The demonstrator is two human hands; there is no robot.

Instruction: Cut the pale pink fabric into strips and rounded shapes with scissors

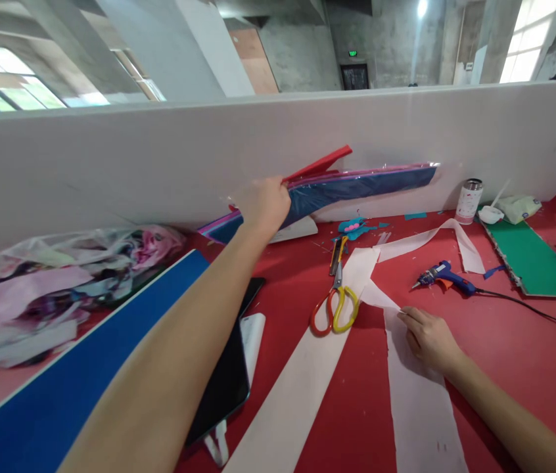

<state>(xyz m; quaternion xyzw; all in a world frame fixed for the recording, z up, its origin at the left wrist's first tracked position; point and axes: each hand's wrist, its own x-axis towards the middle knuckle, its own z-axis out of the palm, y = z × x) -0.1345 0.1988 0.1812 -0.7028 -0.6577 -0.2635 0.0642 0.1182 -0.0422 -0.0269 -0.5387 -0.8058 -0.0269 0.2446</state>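
Two hands are at work: the left hand (265, 207) is closed around a long blue bundle (361, 190) in clear plastic, raised at the white partition (110, 164), while the right hand (428, 338) has thumb and fingers together on the upper end of a pale pink strip (418, 407) lying on the red worktop (529, 355). The bundle looks light and bendable, its glossy wrapper probably slippery, so a full grip near the middle should limit drooping. A flat, matt red piece (324, 163) sticks up beside it. The strip seems thin, soft and easily creased, best pinched at a corner; its edges look slightly uneven. Nearby, hard-handled scissors (336, 312) rest across another smooth, pale band (292, 394), straight-edged and long.
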